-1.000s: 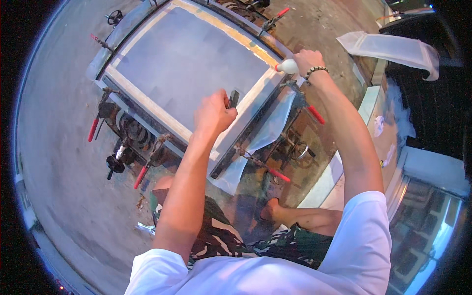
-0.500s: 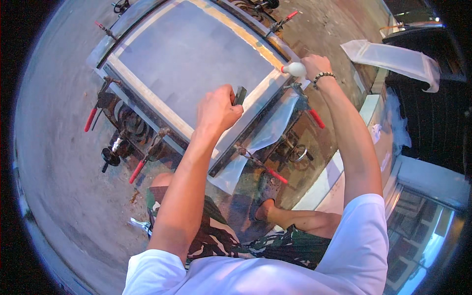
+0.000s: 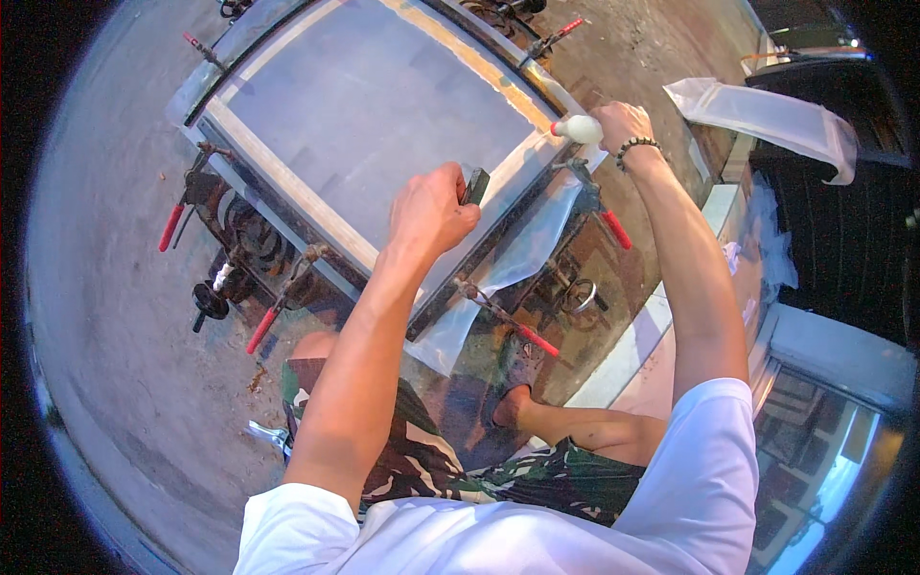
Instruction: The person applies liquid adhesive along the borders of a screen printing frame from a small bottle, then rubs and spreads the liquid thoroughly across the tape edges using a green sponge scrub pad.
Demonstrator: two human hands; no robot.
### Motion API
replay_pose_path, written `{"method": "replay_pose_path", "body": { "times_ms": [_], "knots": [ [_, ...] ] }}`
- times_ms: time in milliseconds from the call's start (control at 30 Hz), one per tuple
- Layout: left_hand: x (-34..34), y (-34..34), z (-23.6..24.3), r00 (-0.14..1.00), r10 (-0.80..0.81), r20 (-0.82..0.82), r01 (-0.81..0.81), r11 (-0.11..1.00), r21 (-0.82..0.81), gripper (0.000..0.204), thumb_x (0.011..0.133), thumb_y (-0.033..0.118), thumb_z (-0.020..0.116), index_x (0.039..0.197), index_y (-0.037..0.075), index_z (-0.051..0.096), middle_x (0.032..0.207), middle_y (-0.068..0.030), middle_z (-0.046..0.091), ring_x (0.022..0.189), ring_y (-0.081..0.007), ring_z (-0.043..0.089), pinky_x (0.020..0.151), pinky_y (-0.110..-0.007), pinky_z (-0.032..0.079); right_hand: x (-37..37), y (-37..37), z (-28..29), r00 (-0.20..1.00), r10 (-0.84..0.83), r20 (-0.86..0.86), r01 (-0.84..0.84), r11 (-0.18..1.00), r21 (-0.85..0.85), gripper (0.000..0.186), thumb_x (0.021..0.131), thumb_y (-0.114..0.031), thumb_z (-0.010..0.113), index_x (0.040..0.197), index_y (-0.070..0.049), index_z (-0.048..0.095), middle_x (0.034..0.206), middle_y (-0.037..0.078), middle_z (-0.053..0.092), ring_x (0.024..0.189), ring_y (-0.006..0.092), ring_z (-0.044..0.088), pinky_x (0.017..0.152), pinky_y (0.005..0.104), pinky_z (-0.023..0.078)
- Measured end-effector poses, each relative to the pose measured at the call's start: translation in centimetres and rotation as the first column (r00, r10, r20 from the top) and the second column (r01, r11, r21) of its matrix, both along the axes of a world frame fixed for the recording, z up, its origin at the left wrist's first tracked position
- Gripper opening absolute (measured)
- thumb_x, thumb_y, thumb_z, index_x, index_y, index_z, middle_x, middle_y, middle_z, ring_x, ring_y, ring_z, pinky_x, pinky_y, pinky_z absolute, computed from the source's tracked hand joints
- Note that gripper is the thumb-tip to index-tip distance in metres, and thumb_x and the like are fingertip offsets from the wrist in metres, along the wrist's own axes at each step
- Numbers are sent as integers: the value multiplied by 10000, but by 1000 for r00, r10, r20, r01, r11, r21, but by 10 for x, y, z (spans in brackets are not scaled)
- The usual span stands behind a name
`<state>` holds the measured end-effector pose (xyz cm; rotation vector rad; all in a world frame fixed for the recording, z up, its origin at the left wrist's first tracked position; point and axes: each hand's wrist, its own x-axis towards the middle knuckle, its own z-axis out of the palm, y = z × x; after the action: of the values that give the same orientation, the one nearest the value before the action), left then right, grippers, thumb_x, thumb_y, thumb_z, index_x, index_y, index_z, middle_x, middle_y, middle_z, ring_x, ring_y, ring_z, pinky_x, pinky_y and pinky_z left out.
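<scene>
1. Grey, stained floor (image 3: 115, 249) spreads under everything I see through the head camera, with a pale ledge (image 3: 621, 353) to the right and a glass panel (image 3: 815, 470) at lower right.
2. Mid-floor I have a dark-barred stand (image 3: 496, 238), set at a slant so that one corner points toward the wearer. Clamps with red handles (image 3: 537, 341) stick out along its edges, and a black handwheel (image 3: 211, 302) sits below its near-left edge.
3. On the stand lies a frame (image 3: 287, 181) of pale strips around a smooth grey-blue sheet (image 3: 383, 105). Its far-right side carries a yellowish band (image 3: 470, 62) with an uneven inner border.
4. My left hand (image 3: 431, 209) is closed around a small dark block (image 3: 476, 185), held up at a tilt above the near-right edge of the frame. I can't tell whether the block touches the frame.
5. My right hand (image 3: 625, 126), with a beaded bracelet (image 3: 642, 143) at the wrist, grips a white bottle (image 3: 578, 129) from its base end. The bottle lies nearly level at the right corner of the frame, its red tip pointing left, where the yellowish band meets the near-right strip. Whether the tip makes contact, I cannot make out.
6. Clear film (image 3: 522, 259) hangs off the stand's near-right edge, down past the near corner.
7. Beyond the right corner, well apart from the stand, I see a long translucent piece (image 3: 767, 117) with a curled end.
</scene>
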<state>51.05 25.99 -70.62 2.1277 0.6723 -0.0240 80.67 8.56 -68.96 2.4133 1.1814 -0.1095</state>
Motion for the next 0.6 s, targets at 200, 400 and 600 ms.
{"method": "replay_pose_path", "body": {
  "times_ms": [200, 400, 600],
  "knots": [
    [2, -4, -3, 1000, -22, 16, 22, 1000, 11, 267, 664, 214, 724, 798, 10, 615, 719, -213, 649, 744, -400, 655, 670, -459, 502, -4, 1, 6, 1000, 14, 3, -14, 999, -35, 422, 636, -107, 813, 1045, -180, 740, 925, 122, 726, 913, 317, 697, 768, 449, 550],
    [2, -5, -2, 1000, -24, 1, 24, 1000, 10, 286, 681, 230, 744, 824, 12, 625, 756, -214, 660, 769, -399, 660, 683, -460, 505, -8, -2, 9, 998, 43, 37, -42, 998, -48, 405, 646, -121, 810, 1040, -178, 736, 909, 113, 723, 904, 317, 695, 759, 449, 553],
    [1, -3, 0, 999, -34, 3, 34, 999, 8, 305, 673, 252, 722, 839, 15, 625, 782, -227, 662, 781, -409, 656, 692, -466, 505, -8, -7, 11, 996, 76, 38, -76, 997, -8, 390, 649, -128, 806, 1029, -177, 733, 922, 99, 722, 926, 309, 688, 766, 445, 552]
  ]
}}
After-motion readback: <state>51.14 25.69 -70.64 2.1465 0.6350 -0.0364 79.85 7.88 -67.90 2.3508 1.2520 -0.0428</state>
